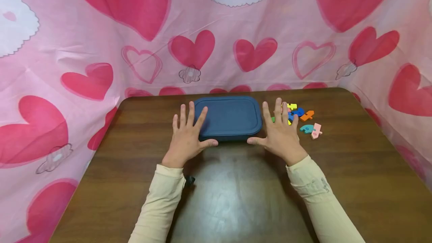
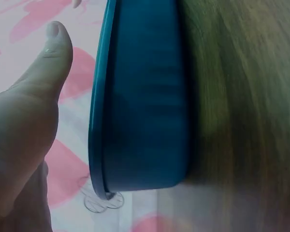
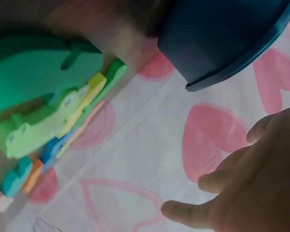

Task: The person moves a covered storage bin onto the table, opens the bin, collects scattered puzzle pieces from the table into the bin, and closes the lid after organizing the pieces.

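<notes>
Fingers of both hands extend straight and spread, around nothing. The left hand [image 1: 185, 138] lies just left of centre, its index finger overlapping the dark blue lidded box [image 1: 229, 117] in the head view; the left wrist view shows the thumb apart from it. The right hand [image 1: 280, 136] stands right of centre, beside the box — fingers clear of it in the right wrist view. Box: middle of the frame, on the brown wooden table [image 1: 229, 194]. Coloured puzzle pieces [image 1: 308, 116] lie right of centre, partly behind the right hand. Heart-printed pink cloth [image 1: 222, 25] fills the upper frame.
</notes>
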The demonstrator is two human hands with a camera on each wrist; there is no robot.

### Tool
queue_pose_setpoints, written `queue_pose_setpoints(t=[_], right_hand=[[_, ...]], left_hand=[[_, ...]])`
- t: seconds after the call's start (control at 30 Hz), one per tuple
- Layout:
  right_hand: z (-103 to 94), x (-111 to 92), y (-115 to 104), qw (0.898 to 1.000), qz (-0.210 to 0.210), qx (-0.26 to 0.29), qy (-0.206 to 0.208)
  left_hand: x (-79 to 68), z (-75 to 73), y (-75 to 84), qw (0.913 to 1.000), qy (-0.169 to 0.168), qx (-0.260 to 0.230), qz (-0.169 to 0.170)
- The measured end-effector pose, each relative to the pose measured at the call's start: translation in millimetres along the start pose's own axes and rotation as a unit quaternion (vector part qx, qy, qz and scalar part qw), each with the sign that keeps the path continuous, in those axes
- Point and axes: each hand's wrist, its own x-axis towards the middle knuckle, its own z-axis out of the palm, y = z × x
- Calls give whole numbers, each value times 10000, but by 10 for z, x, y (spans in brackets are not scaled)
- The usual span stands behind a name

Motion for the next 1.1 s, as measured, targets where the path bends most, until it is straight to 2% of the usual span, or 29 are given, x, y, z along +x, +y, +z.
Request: queue_pose_setpoints(t=[0.1, 0.23, 0.37, 0.47, 0.6, 0.8, 0.97, 1.1], right_hand=[[13, 10, 26, 9994, -5, 246, -226], [41, 41, 37, 9959, 0, 744, -515], [88, 83, 46, 9866, -77, 1414, -809], [132, 109, 47, 9785, -139, 1788, -1019], [162, 123, 40, 9738, -85, 1940, -1181], [175, 120, 20, 9683, 17, 2144, -1279], [176, 137, 20, 9642, 5, 2326, -1270], [184, 153, 29, 9640, 9, 2365, -1219]], left_hand=[[9, 40, -54, 9995, -1, -315, -66], [4, 67, -127, 9960, -197, -835, -268], [-4, 110, -196, 9901, -452, -1194, -580], [-7, 156, -243, 9860, -629, -1391, -672], [2, 184, -265, 9786, -714, -1806, -673], [-3, 211, -279, 9672, -689, -2292, -847], [5, 213, -289, 9620, -664, -2483, -923], [11, 192, -292, 9617, -569, -2531, -886]])
